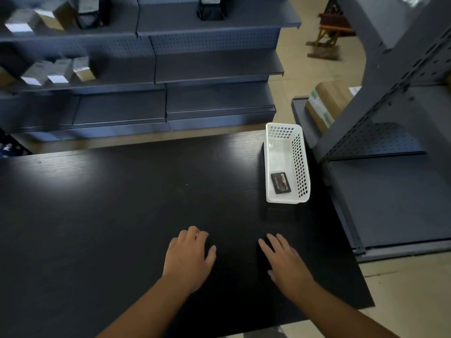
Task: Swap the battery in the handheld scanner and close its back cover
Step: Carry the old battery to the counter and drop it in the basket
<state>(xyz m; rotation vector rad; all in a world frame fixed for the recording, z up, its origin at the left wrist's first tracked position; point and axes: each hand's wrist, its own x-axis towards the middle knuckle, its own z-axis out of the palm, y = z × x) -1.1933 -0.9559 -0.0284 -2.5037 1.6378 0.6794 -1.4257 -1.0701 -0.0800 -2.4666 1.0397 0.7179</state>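
Note:
A black battery (pixel 281 183) with a red and white label lies flat in the near end of a white perforated plastic basket (pixel 302 167) at the table's right side. My left hand (pixel 189 258) rests palm down on the black table (pixel 122 215), fingers slightly curled, holding nothing. My right hand (pixel 285 263) lies flat beside it with fingers spread, also holding nothing. Both hands are well short of the basket. A faint dark rectangular shape (pixel 278 213) sits just in front of the basket; it is too dark to identify. No scanner is clearly visible.
Grey metal shelving (pixel 210 67) with small boxes stands behind the table. Another grey shelf unit (pixel 390 118) stands close to the right, with a cardboard box (pixel 327 103) on its low shelf. A wooden stool (pixel 327 40) is on the floor far back.

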